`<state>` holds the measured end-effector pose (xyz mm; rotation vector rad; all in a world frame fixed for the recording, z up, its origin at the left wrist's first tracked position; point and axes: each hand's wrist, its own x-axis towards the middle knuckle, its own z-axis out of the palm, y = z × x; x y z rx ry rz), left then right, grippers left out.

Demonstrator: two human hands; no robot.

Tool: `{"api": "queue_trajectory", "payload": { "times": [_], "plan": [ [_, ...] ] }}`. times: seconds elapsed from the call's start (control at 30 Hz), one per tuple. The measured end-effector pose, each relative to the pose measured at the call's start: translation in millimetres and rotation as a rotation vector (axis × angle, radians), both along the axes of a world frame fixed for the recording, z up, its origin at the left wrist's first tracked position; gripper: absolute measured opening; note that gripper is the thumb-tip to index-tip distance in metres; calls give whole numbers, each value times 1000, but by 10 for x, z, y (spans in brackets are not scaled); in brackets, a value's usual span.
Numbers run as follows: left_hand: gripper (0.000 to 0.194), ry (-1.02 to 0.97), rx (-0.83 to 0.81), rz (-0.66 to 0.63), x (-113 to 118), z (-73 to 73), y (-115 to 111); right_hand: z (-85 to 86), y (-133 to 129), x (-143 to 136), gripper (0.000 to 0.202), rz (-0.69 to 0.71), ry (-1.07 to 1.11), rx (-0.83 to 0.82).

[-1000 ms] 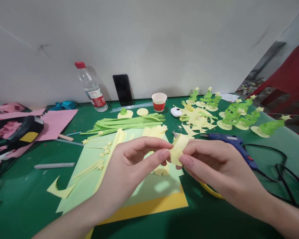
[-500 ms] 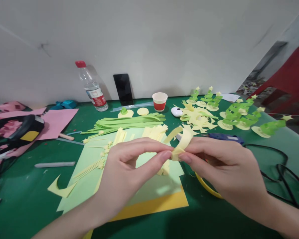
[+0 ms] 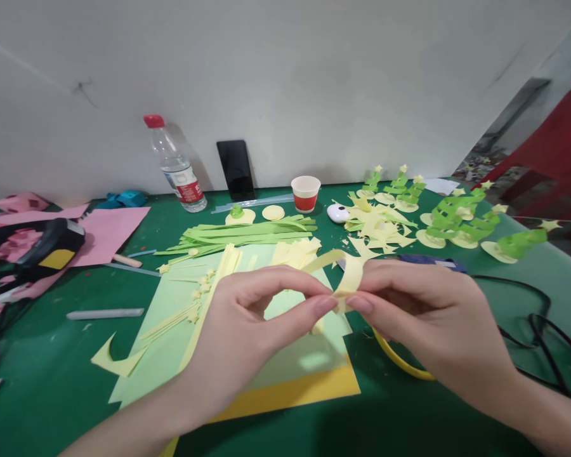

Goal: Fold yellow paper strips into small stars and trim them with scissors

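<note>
While I watch the head feed, left hand (image 3: 247, 324) and right hand (image 3: 423, 317) both pinch a curled yellow paper strip (image 3: 349, 276) between thumb and fingertips, held above the light green sheet (image 3: 171, 343) on the counter (image 3: 52, 374), glue gun (image 3: 433, 260) just behind.

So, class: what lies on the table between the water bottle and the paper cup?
In the head view, a black phone leans against the wall between the bottle and the cup.
</note>
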<state>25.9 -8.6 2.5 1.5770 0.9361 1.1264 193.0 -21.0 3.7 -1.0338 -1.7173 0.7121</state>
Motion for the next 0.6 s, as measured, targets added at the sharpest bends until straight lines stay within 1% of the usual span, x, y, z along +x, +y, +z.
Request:
{"api": "queue_trajectory", "payload": {
  "times": [0.17,0.27,0.4,0.5,0.6],
  "plan": [
    [19,-19,-65,-11,-1,-8,0,12,0,-12,18,54,144,-244],
    [17,0,-70,-28,-2,-9,-2,-5,8,-14,19,90,209,-343],
    [12,111,-19,-47,10,-4,-11,-32,20,2,21,103,272,-404],
    [18,217,51,-89,20,0,-9,-39,26,12,21,111,265,-417],
    [22,263,69,-142,16,-5,-13,-39,18,9,22,132,259,-428]
  ]
}}
